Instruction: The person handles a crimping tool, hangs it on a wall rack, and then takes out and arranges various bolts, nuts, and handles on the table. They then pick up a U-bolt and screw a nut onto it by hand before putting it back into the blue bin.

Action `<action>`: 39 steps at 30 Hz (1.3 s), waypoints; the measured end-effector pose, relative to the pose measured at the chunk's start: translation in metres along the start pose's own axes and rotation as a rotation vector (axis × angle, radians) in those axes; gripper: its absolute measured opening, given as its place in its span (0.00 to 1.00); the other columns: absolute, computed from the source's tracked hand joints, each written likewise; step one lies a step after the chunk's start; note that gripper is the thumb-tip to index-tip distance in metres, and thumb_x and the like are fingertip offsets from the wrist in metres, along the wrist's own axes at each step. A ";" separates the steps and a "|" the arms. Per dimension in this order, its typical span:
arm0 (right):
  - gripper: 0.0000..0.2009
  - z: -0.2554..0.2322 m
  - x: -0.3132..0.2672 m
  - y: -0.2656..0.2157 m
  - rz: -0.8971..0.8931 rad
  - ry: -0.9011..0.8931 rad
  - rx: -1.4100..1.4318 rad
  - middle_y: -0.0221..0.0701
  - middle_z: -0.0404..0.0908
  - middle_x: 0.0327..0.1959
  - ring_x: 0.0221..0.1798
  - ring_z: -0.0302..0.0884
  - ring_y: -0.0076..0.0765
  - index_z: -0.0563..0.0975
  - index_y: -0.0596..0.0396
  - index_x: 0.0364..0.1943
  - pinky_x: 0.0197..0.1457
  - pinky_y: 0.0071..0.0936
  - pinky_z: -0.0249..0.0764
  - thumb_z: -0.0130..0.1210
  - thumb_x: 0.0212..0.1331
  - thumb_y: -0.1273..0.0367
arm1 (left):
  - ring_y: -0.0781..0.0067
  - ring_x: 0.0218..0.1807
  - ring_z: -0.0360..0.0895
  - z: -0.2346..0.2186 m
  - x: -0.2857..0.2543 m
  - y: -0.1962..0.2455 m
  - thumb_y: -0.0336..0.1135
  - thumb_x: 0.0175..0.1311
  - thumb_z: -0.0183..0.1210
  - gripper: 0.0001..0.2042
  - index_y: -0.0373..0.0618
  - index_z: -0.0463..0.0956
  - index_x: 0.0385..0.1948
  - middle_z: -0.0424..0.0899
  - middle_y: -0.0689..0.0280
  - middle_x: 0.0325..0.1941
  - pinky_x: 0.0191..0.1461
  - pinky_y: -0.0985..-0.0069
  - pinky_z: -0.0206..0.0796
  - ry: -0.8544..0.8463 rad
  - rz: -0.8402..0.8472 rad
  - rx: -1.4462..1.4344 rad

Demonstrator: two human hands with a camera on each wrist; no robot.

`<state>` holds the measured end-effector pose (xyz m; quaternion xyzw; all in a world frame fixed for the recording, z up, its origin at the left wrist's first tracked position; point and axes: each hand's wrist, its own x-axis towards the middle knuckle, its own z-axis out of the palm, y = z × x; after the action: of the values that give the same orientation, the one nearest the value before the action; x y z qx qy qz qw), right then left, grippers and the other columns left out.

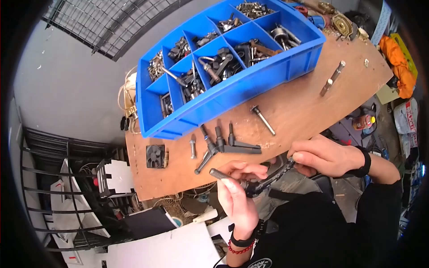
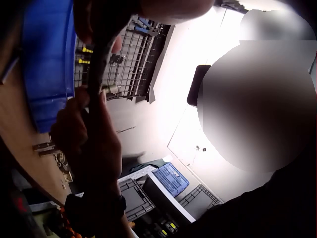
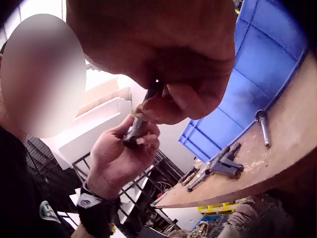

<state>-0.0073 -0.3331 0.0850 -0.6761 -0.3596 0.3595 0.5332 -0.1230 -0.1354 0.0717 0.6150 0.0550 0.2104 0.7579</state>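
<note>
Above the table's near edge, both hands hold a long dark clamping lever (image 1: 273,177) at its two ends. My left hand (image 1: 236,201) grips the end with the threaded stud (image 1: 217,173), which sticks out past the fingers. Thumb and fingers of my right hand (image 1: 325,156) pinch the far tip. In the right wrist view, my left hand (image 3: 121,161) is curled round the lever, and part of its shaft is hidden by the right fingers. Similar black clamping levers (image 1: 241,148) lie just beyond on the wooden table (image 1: 295,118).
A blue divided bin (image 1: 237,96) full of metal parts stands at the back. A bolt (image 1: 193,146), a small black fan (image 1: 155,156), a headed metal pin (image 1: 263,120) and a metal rod piece (image 1: 333,79) lie on the table. White panels (image 1: 161,248) stand at the lower left.
</note>
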 end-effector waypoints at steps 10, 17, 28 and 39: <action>0.16 0.000 -0.005 -0.004 0.029 0.017 -0.178 0.38 0.75 0.22 0.24 0.74 0.37 0.76 0.59 0.44 0.29 0.34 0.68 0.52 0.71 0.58 | 0.71 0.38 0.72 0.004 0.007 -0.003 0.44 0.81 0.40 0.16 0.39 0.67 0.42 0.78 0.54 0.40 0.49 0.71 0.66 -0.108 0.000 -0.051; 0.11 -0.003 -0.017 0.009 -0.096 0.064 -0.330 0.36 0.75 0.21 0.22 0.72 0.37 0.79 0.57 0.41 0.29 0.32 0.66 0.59 0.68 0.62 | 0.71 0.46 0.75 0.003 -0.001 -0.014 0.46 0.81 0.38 0.19 0.36 0.68 0.51 0.79 0.57 0.48 0.52 0.73 0.66 -0.202 -0.098 0.021; 0.20 -0.081 -0.120 0.010 -0.056 1.232 -0.303 0.14 0.59 0.16 0.18 0.49 0.12 0.74 0.52 0.30 0.22 0.17 0.44 0.43 0.77 0.55 | 0.70 0.48 0.81 -0.035 -0.041 -0.043 0.40 0.80 0.43 0.18 0.33 0.72 0.55 0.80 0.55 0.54 0.52 0.73 0.71 -0.232 -0.390 0.354; 0.21 -0.141 -0.124 0.068 0.118 1.302 0.323 0.11 0.51 0.15 0.15 0.43 0.12 0.71 0.48 0.29 0.20 0.17 0.42 0.48 0.73 0.48 | 0.71 0.47 0.82 -0.048 -0.061 -0.053 0.34 0.77 0.48 0.12 0.35 0.75 0.51 0.84 0.57 0.48 0.54 0.74 0.71 -0.171 -0.485 0.358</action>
<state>0.0626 -0.5184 0.0555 -0.6853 0.1313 -0.0438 0.7150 -0.1817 -0.1234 -0.0010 0.7233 0.1723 -0.0418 0.6674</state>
